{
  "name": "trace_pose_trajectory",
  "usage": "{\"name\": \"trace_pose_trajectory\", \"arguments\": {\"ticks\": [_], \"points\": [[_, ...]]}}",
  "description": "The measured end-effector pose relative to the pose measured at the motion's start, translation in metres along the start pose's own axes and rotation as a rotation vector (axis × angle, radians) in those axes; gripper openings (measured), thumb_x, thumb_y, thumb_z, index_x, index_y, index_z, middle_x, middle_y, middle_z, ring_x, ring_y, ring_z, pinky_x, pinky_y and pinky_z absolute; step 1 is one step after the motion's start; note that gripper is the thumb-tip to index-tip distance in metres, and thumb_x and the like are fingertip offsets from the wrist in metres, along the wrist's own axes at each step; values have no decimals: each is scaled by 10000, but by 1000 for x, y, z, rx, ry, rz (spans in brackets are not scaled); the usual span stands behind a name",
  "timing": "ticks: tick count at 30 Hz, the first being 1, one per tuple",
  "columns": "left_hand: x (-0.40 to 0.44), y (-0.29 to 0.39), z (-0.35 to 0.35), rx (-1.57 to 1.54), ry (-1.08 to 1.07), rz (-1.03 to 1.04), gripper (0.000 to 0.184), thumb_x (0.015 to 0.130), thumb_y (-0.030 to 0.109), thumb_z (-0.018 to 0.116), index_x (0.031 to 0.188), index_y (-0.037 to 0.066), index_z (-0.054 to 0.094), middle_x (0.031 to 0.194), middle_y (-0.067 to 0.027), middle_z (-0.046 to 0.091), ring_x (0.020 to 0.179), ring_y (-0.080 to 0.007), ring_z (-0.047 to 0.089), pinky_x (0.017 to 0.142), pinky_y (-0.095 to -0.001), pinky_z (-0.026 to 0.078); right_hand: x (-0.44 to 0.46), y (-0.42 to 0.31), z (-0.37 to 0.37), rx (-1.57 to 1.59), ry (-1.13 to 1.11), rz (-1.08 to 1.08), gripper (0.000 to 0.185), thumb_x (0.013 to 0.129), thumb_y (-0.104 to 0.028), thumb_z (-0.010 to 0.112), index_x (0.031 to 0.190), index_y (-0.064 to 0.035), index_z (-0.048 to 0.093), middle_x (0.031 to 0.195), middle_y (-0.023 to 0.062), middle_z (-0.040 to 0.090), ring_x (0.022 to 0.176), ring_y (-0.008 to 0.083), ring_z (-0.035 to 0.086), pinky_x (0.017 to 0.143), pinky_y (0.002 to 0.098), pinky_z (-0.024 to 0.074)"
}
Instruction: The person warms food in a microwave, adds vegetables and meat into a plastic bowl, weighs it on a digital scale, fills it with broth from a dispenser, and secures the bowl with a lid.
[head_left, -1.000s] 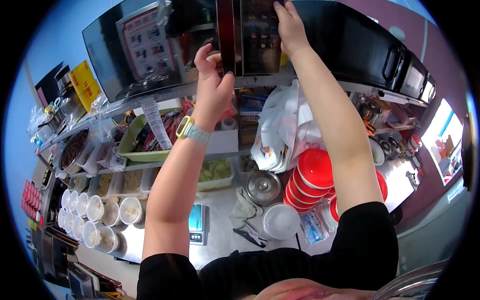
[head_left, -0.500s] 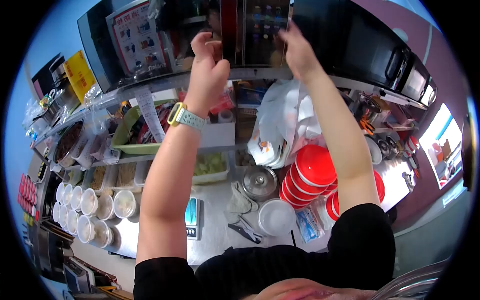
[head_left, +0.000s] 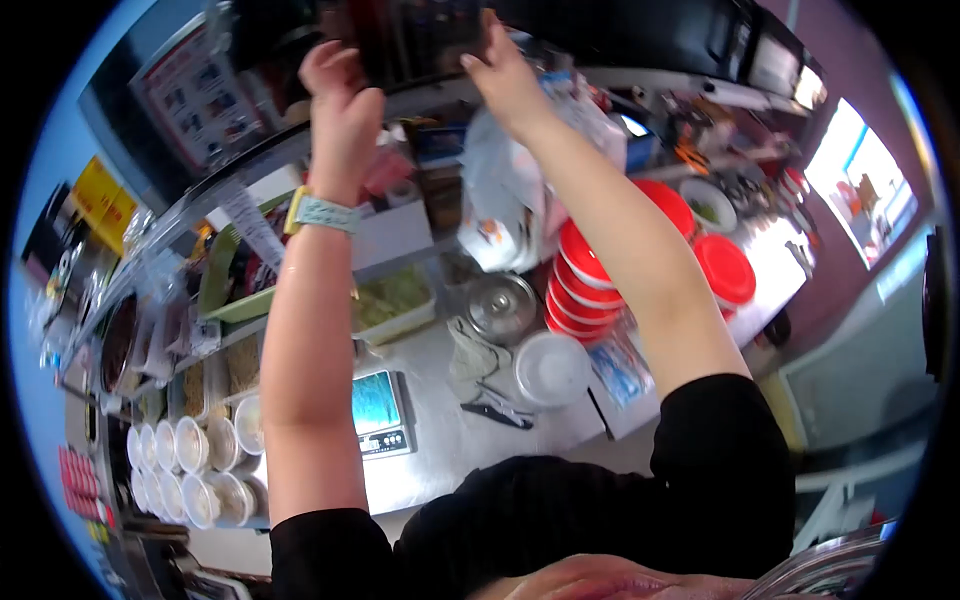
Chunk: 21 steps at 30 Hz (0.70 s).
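My left hand, with a yellow and pale green watch at its wrist, is raised before the dark glossy front of an appliance on the upper shelf. Its fingers are loosely curled, the thumb stands apart, and no object shows in it. Farther right, my right hand is up near the same row of dark appliances, thumb and fingers spread, holding nothing. Below it hang white plastic bags. Blur hides whether either hand touches the dark surface.
Lidded tubs stand in rows at the left. A scale, cloth, scissors, metal lid and clear round container lie on the steel counter. Red-lidded containers are stacked under my right forearm.
The view has turned and shifted, so the shelf sits higher and more tilted. My right hand has come away from the appliance panel it touched a second ago; my left hand stays curled.
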<state>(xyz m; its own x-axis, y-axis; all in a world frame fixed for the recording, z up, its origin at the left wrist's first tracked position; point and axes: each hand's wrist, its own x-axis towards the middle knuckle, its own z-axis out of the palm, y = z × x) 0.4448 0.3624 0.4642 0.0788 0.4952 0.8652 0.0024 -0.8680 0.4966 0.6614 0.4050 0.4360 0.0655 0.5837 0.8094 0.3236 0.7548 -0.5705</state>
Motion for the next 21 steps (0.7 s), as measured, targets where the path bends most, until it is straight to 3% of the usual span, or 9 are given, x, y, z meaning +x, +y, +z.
{"name": "trace_pose_trajectory", "arguments": {"ticks": [2, 4, 6, 9, 13, 15, 18, 20, 21], "points": [[-13, 7, 8, -268, 119, 23, 585, 772, -60, 459, 1319, 81, 308, 1276, -127, 457, 1182, -239, 464, 967, -347, 406, -28, -30, 2, 36, 254, -131, 543, 883, -49, 524, 1395, -41, 343, 1282, 153, 530, 1190, 233, 508, 1019, 301, 363], [-42, 35, 17, -250, 198, 79, 578, 739, -105, 471, 1283, 57, 359, 1359, -139, 338, 1244, -247, 422, 1089, -354, 297, -80, -85, -32, -34, 99, -170, 312, 831, -18, 512, 1141, -1, 543, 1106, 156, 601, 1079, 243, 558, 979, 309, 393], [-80, 95, 26, -210, 82, 202, 496, 777, -80, 509, 1241, 78, 438, 1362, -136, 367, 1262, -266, 419, 1117, -404, 283, -144, -118, -79, -109, -63, -40, 109, 804, -2, 486, 864, 20, 574, 990, 151, 612, 967, 229, 581, 920, 307, 425], [-119, 171, 9, 230, -149, 756, 392, 859, 64, 486, 1250, 91, 474, 1325, -144, 428, 1266, -305, 430, 1099, -532, 304, -252, -152, -156, -111, -12, 197, 154, 849, -46, 436, 728, 2, 517, 936, 141, 598, 854, 203, 571, 833, 301, 433], [-125, 208, -34, 227, -405, 984, 404, 930, 245, 416, 1304, 92, 423, 1303, -147, 464, 1257, -345, 443, 1098, -574, 295, -390, -200, -302, -240, 103, 404, 333, 987, -177, 369, 858, -12, 627, 871, 43, 585, 774, 158, 520, 701, 272, 421], [-138, 213, -28, 335, -278, 860, 404, 935, 252, 423, 1309, 98, 418, 1314, -147, 454, 1264, -355, 432, 1090, -583, 299, -439, -235, -322, -1032, 851, 637, 192, 933, -180, 506, 925, -41, 638, 838, 62, 567, 749, 144, 529, 769, 289, 441], [-156, 212, -2, 499, -80, 688, 404, 943, 261, 432, 1316, 107, 410, 1330, -147, 439, 1275, -370, 415, 1078, -596, 306, -583, -199, -389, -1207, 685, 496, 282, 904, -145, 544, 1165, -60, 607, 931, 90, 625, 710, 139, 577, 709, 295, 479], [-160, 208, 36, 572, 24, 627, 405, 946, 264, 435, 1319, 110, 408, 1335, -147, 434, 1279, -374, 410, 1074, -600, 308, -634, -196, -452, -1053, 380, 1433, 416, 885, -112, 534, 1298, -59, 523, 920, 93, 651, 627, 133, 587, 630, 293, 479], [-158, 202, 68, 374, 106, 596, 366, 945, 286, 454, 1267, 111, 451, 1251, -135, 485, 1178, -333, 477, 1036, -583, 344, -613, -188, -467, -1002, 516, 1199, 406, 882, -127, 558, 1280, -46, 542, 855, 79, 644, 579, 136, 565, 595, 289, 466]]}}
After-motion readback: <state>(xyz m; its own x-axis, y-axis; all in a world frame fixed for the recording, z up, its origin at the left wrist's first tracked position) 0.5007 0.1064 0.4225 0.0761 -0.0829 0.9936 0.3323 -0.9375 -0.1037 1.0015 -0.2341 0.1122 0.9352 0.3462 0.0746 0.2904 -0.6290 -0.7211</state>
